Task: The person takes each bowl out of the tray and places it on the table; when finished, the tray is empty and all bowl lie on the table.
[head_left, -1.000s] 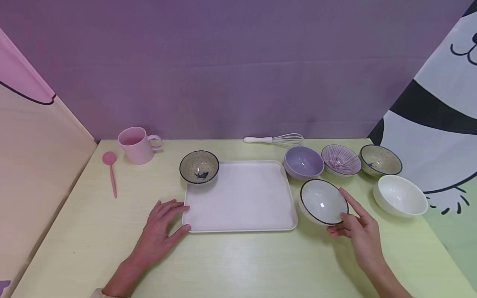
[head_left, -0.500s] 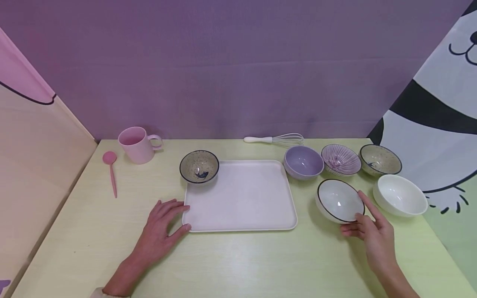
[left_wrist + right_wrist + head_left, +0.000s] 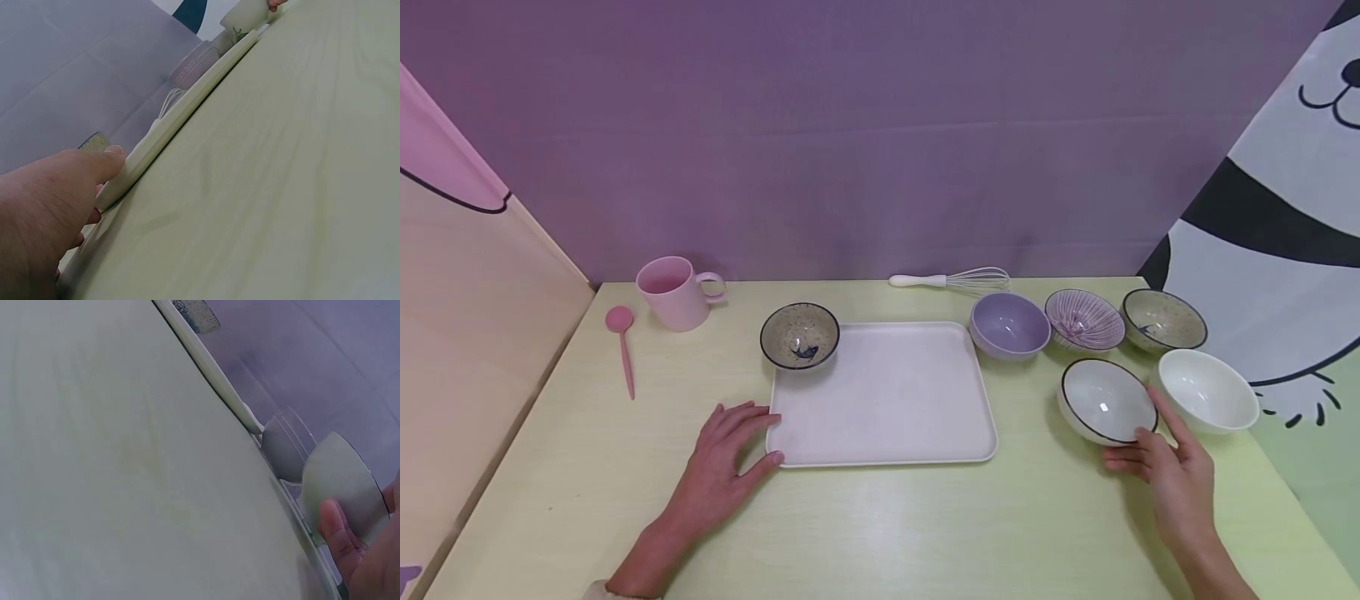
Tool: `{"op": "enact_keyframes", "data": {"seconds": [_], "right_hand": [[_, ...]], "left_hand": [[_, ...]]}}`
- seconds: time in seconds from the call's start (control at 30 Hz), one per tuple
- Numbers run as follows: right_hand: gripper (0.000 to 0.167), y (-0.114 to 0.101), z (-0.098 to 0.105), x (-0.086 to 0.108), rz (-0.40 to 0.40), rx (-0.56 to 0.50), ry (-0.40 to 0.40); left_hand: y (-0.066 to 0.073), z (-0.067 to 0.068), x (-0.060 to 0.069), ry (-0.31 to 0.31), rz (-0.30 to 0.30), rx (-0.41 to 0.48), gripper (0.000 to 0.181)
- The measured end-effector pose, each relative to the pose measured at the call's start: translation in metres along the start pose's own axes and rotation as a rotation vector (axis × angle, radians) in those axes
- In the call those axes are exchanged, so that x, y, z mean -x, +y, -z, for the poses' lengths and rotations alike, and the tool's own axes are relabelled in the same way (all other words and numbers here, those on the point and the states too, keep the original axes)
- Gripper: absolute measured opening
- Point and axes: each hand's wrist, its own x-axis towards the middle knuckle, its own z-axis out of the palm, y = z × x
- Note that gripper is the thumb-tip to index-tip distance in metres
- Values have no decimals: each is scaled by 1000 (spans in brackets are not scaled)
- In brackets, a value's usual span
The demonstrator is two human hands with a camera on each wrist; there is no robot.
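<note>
My right hand (image 3: 1180, 483) grips a white bowl with a dark rim (image 3: 1105, 400), thumb at the rim and other fingers low on its side. This bowl is to the right of the white tray (image 3: 887, 400), close to a plain white bowl (image 3: 1206, 392). In the right wrist view, fingers press its outer wall (image 3: 340, 481); whether its base touches the table I cannot tell. Relaxed, my left hand (image 3: 722, 467) touches the tray's near left corner with thumb and fingertips. A speckled bowl (image 3: 800, 333) with a blue mark inside overlaps the tray's far left corner.
Behind the held bowl stand a purple bowl (image 3: 1011, 327), a striped bowl (image 3: 1085, 320) and another speckled bowl (image 3: 1165, 320). A whisk (image 3: 951, 280) lies along the table's back edge. On the left are a pink mug (image 3: 674, 293) and a pink spoon (image 3: 624, 350).
Gripping the dark-rimmed white bowl, my right hand has carried it rightward, away from the tray and nearer the plain white bowl. My left hand and the tray stay put.
</note>
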Motion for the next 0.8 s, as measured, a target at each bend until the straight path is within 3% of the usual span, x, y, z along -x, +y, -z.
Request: {"op": "enact_keyframes", "data": {"seconds": [0.3,0.8], "right_hand": [[64,2,5,-5,-16,56,14],[66,3,10,-11,-45,0,17]], "left_hand": [[-2,-1,0,9,-15,-2,46],[-1,-1,0,4,-7,-6,47]]}}
